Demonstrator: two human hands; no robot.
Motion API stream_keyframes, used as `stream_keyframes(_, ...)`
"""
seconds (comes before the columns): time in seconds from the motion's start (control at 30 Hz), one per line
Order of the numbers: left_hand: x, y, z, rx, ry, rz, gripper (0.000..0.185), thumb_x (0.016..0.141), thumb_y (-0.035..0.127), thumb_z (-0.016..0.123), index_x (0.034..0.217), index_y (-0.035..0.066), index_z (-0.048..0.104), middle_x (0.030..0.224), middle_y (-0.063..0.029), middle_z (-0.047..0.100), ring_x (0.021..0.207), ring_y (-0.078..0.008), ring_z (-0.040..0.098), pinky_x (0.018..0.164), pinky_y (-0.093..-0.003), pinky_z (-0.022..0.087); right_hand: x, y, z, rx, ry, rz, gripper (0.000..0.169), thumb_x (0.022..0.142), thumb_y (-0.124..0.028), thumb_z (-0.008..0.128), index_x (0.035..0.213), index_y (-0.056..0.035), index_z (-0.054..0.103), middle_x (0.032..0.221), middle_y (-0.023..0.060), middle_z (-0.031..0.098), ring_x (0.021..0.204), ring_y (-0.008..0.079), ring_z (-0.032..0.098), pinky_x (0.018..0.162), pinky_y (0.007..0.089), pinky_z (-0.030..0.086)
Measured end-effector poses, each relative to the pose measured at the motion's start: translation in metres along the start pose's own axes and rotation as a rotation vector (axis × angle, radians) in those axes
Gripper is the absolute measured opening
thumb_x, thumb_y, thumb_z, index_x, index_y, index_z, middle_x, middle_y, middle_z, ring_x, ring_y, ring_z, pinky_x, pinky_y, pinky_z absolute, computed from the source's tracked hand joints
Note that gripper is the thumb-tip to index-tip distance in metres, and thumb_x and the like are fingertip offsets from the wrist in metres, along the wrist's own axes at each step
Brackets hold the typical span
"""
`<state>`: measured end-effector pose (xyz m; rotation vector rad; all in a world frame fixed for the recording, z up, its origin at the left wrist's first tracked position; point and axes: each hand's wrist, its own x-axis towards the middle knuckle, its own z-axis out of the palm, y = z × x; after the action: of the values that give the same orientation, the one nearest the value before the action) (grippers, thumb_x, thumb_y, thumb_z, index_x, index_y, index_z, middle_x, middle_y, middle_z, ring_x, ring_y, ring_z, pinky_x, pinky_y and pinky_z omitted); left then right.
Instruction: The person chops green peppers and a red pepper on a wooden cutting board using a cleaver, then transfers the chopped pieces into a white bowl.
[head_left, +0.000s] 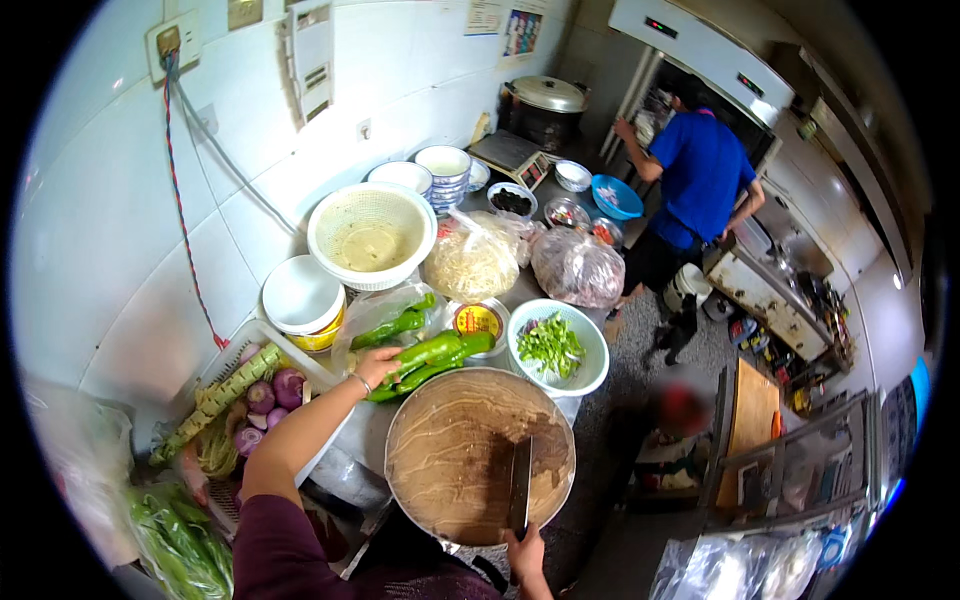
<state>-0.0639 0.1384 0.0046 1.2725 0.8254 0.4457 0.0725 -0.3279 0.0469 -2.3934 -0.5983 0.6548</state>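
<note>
My left hand (377, 369) is closed around the end of a long green pepper (429, 352), one of several lying just beyond the chopping block. In my right hand (526, 553) is the handle of a cleaver (519, 480). Its blade stands edge-down on the right part of the round wooden chopping block (442, 457), whose top is wet and stained. More green peppers (390, 330) show in a clear plastic bag behind my left hand. Right of them, a pale green basket (600, 367) holds chopped green vegetable pieces (553, 345).
A crate (319, 367) of red onions (289, 386) and a stem vegetable stands left. Behind are a white colander (319, 221), a white bucket (300, 292), bagged sprouts (472, 262), another filled bag (577, 266) and stacked bowls (448, 176). A person in blue (701, 172) stands at an open fridge.
</note>
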Motion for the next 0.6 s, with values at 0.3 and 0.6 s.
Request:
stream_keyframes(0.3, -0.164, -0.070, 0.133, 0.095, -0.397, -0.183, 0.024, 0.087, 0.012, 0.061, 0.110, 0.006, 0.054, 0.087, -0.0043, 0.064, 0.063, -0.0111, 0.061, 0.051, -0.0215, 0.043, -0.017, 0.078, -0.022, 0.851, -0.212, 0.422, 0.027, 0.088, -0.027, 0.059, 0.082, -0.0016, 0.054, 0.059, 0.0046, 0.052, 0.044, 0.0148, 0.048, 0.041, 0.0312, 0.040)
stream_keyframes(0.6, -0.201, -0.132, 0.160, 0.175, -0.157, 0.043, 0.016, 0.086, 0.012, 0.064, 0.098, 0.004, 0.060, 0.084, -0.0050, 0.064, 0.065, -0.0087, 0.058, 0.055, -0.0243, 0.046, -0.083, 0.102, -0.032, 1.023, -0.313, 0.517, 0.028, 0.089, -0.030, 0.058, 0.082, -0.0035, 0.050, 0.057, 0.0050, 0.049, 0.044, 0.0162, 0.048, 0.039, 0.0315, 0.040)
